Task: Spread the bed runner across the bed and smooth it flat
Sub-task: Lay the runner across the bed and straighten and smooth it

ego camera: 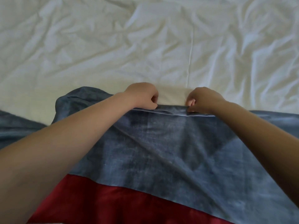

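Both arms stretched forward, left hand (pixel 142 96) and right hand (pixel 204 101) close together — fingers curled, pinching

The person is showing two forearms and two hands, all of them bare. The left forearm (pixel 64 143) is running uncovered from the picture's edge to the wrist, looking broad close to the camera and narrowing toward the left hand (pixel 142 96). The right forearm (pixel 267 139) is likewise going uncovered all the way to the right hand (pixel 204 101), slimmer in the frame. Rounded knuckles are showing on both hands, and the skin is looking smooth throughout.
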